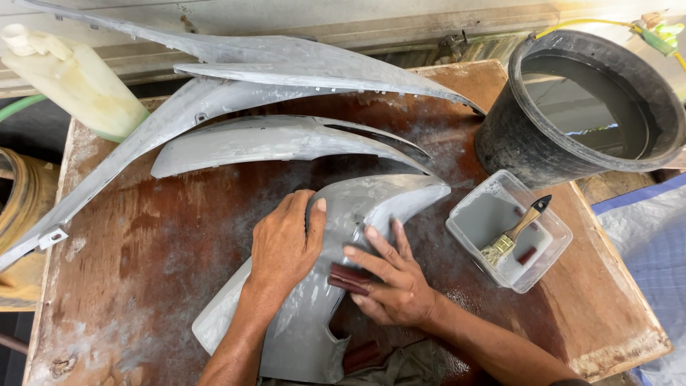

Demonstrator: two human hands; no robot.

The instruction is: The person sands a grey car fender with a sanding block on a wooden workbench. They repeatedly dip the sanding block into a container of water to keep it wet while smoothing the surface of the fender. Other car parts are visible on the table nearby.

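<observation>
- My left hand (286,243) lies flat on the grey panel (314,300) at the near middle of the counter (143,271); it should press firmly.
- My right hand (389,279) pins dark red sandpaper (348,279) under its fingers; even strokes seem best.
- Right: tub (554,257) with brush (511,236).
- Far: more panels (271,139), black bucket (514,136).

panel (336,286) runs off the bottom edge; left hand (284,246) covers its middle. right hand (389,279) hides most of the dark red block (348,279). bottle (68,75) and yellow drum (21,214) cut by left edge. brush (514,232) bristles sunk in grey liquid.
</observation>
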